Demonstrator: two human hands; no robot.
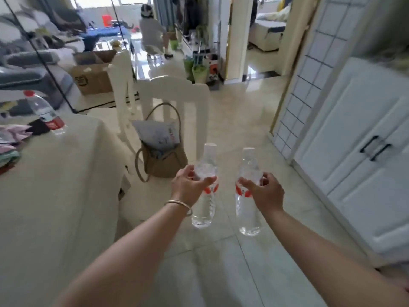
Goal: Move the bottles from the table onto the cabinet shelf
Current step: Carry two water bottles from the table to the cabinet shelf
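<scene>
My left hand [188,185] grips a clear water bottle [204,209] with a red-and-white label around its upper body, upright over the floor. My right hand [265,191] grips a second clear bottle [246,216] of the same kind, also upright, a little to the right. A third bottle [45,113] with a red cap and red label stands on the cream-covered table [55,185] at the left. The white cabinet [363,156] with black door handles stands at the right, its doors closed; no shelf shows in this view.
A white chair [172,94] stands beside the table with a tan bag [162,156] on the floor by it. Folded cloths [11,140] lie on the table's left edge. A cardboard box [93,72] and a seated person [151,29] are farther back. Tiled floor lies ahead.
</scene>
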